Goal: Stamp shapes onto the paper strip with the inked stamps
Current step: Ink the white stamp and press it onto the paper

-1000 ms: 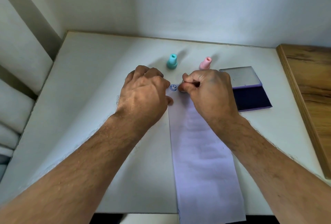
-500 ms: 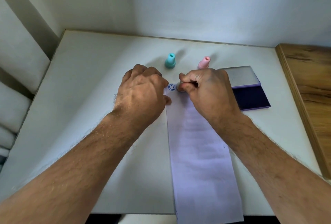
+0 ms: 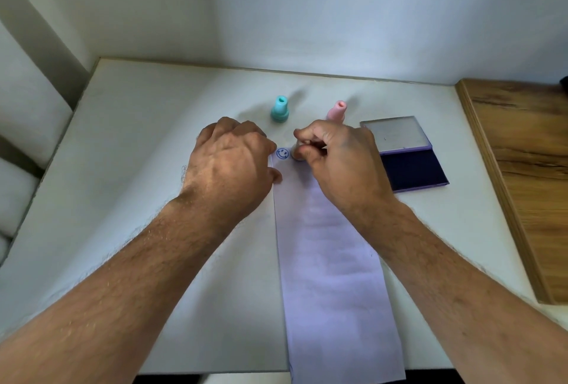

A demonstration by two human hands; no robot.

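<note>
The long pale lilac paper strip (image 3: 332,260) lies flat down the white counter (image 3: 138,199), thin and likely quick to slide, pinned at its far left edge by the curled left hand (image 3: 230,165). The right hand (image 3: 335,156) has its grip pinched on a small stamp (image 3: 297,154), pressed to the strip just beside a blue smiley print (image 3: 282,153); light and rigid, it is best held low on its stem.

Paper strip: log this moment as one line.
paper strip: one smiley print at far end | right hand: pressing stamp beside print | left hand: holding strip edge | ink pad: open
</note>
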